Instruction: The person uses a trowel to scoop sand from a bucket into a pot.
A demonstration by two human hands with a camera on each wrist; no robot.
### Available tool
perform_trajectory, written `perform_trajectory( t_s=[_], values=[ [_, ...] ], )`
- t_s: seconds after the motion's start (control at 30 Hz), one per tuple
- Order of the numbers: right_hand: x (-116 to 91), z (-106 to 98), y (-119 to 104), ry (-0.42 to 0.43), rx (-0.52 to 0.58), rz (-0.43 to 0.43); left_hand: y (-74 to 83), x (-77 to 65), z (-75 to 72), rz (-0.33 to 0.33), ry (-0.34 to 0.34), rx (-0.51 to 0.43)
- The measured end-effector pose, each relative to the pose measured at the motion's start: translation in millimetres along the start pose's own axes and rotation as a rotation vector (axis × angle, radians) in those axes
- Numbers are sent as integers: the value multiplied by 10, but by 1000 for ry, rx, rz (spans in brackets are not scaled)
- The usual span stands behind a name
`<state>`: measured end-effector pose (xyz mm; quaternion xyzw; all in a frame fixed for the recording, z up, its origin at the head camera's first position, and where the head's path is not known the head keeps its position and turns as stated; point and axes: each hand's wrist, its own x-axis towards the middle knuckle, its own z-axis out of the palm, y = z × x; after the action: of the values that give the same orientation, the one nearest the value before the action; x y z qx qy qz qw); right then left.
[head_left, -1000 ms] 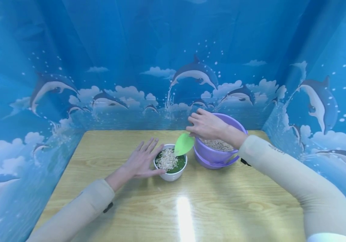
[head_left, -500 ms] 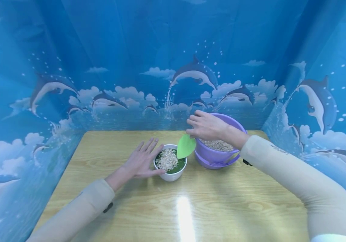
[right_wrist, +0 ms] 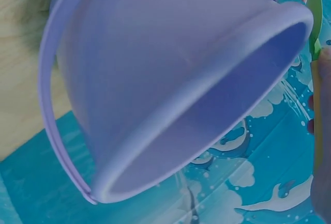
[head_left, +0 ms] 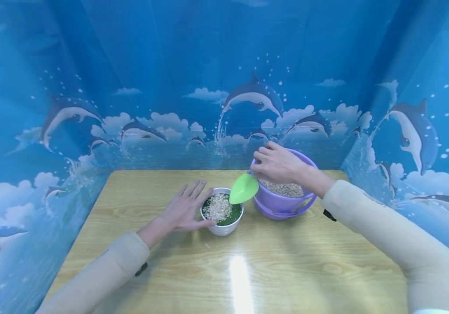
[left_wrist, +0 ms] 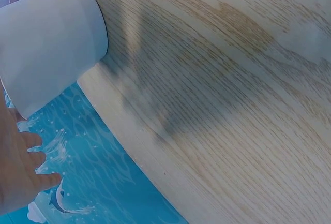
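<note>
The person's right hand [head_left: 275, 165] was curled round the handle of a green leaf-shaped scoop [head_left: 244, 189], in front of the far left part of the bucket's rim as the head view showed it. The scoop's tip overlapped the right edge of a white pot [head_left: 224, 230] — whether it touched the pot could not be told. The left hand [head_left: 186, 209] clutched nothing; its fingers were straight and spread, with thumb and forefinger against the pot's left side. Pale grains [head_left: 217, 207] lay heaped over a green layer [head_left: 234, 213] inside the pot. Just right of it stood a purple bucket [head_left: 281, 204], its handle [right_wrist: 45, 105] hanging down and more grains [head_left: 285, 188] inside. Pot and bucket stood upright on a wood-grain table [head_left: 161, 266] — behind it hung a blue dolphin-print curtain [head_left: 169, 65]
</note>
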<state>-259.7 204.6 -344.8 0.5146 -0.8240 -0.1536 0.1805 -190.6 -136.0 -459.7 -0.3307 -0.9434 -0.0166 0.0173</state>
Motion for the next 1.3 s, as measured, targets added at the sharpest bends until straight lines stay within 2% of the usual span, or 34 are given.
perform_trajectory(
  t_s=[0.3, 0.8, 1.3],
  values=[
    [-140, 59, -8, 57, 71, 77, 2, 4, 28, -4, 9, -8],
    [-394, 46, -15, 117, 66, 142, 2, 3, 27, -4, 19, -22],
    [-702, -18, 111, 159, 85, 196, 26, 23, -40, 1, 5, -7]
  ],
)
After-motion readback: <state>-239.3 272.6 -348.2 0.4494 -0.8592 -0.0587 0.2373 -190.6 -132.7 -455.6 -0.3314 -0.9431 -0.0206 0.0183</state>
